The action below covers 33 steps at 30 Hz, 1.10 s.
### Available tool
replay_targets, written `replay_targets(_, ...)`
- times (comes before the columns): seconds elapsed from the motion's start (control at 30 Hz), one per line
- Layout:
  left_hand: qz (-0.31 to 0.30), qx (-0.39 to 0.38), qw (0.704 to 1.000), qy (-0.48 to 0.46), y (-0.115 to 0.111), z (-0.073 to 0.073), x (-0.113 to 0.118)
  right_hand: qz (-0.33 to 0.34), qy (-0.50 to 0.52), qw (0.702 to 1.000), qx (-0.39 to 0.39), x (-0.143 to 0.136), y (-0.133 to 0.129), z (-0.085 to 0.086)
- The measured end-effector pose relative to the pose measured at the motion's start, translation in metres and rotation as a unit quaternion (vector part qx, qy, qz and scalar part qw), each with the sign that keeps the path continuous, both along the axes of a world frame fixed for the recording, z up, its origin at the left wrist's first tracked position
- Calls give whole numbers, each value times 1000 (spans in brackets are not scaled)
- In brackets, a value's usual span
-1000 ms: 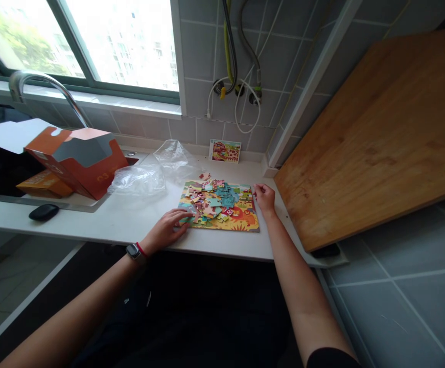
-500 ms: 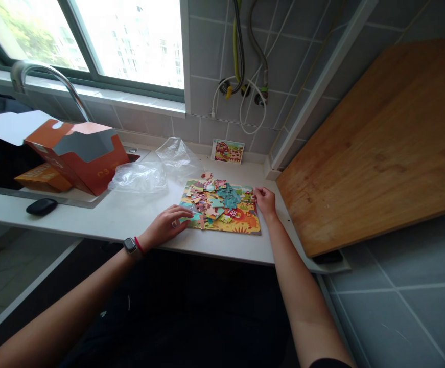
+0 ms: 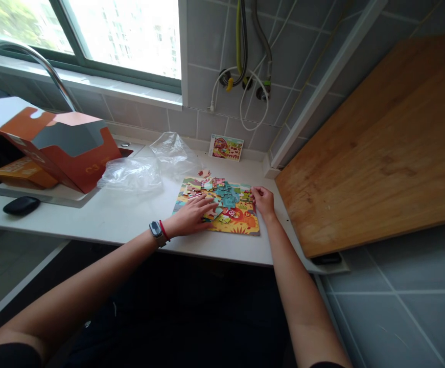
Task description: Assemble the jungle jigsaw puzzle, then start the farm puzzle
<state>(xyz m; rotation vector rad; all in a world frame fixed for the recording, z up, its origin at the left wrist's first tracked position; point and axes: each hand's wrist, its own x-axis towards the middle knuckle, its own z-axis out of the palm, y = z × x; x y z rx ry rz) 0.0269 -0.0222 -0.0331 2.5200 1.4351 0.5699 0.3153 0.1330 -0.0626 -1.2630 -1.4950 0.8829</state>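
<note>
A colourful jigsaw puzzle (image 3: 241, 225) lies flat on the white counter, with a heap of loose puzzle pieces (image 3: 226, 196) on top of it. My left hand (image 3: 191, 215) rests over the left part of the heap, fingers stretched out and palm down, hiding some pieces. At the puzzle's right edge, my right hand (image 3: 263, 201) is closed in a pinch on a small greenish puzzle piece (image 3: 247, 196), partly hidden by the fingers. One loose reddish piece (image 3: 204, 173) sits just behind the puzzle. A picture card (image 3: 226, 147) of a farm leans against the wall.
Crumpled clear plastic bags (image 3: 134, 175) lie left of the puzzle. Farther left are an open orange box (image 3: 80, 163) and a black computer mouse (image 3: 21, 205). A large wooden board (image 3: 379, 143) leans along the right side. The counter (image 3: 130, 225) has a front edge near my forearms.
My left hand has moved right, from the puzzle's left edge onto the loose pieces, its fingers now more stretched out. My right hand stays pinched at the right edge. The view has shifted slightly.
</note>
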Motion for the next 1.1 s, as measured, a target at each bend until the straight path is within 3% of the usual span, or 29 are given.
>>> replay_targets(0.17,-25,14,998,-56,10,5,-8,-1,6,1000,-2,1,2,-2)
replay_targets(0.37,55,49,991,-111,14,11,-24,7,10,1000,-8,0,4,-5)
replay_targets(0.6,108,132,974,-150,28,5,-32,18,5,1000,-5,2,5,-5)
replay_targets(0.77,110,127,984,-61,37,7,-24,22,0,1000,-7,2,6,-7)
replay_targets(0.9,60,63,995,38,32,16,-6,22,-1,1000,-5,1,7,-9)
replay_targets(1.1,19,41,995,89,24,27,19,19,4,1000,2,1,8,-9)
